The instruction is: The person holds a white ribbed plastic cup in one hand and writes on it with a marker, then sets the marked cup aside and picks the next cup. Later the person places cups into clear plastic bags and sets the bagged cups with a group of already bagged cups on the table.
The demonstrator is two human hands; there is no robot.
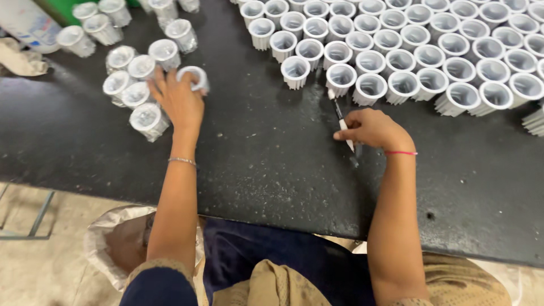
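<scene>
Loose cluster of white ribbed cups (136, 85) seen at left of dark surface (255, 164), some lying tilted. One white ribbed cup (194, 77), open end toward camera, gripped by fingers of left hand (180, 101) at cluster edge. Slim black-and-white tool (341, 120) pinched in right hand (371, 129), tip angled up toward packed upright cups (419, 51) at right.

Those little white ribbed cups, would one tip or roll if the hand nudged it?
Probably light: the left hand lifts a white ribbed cup with its fingertips. The ribs likely aid grip. Several cups lie sideways, so they seemingly tip easily.
</scene>
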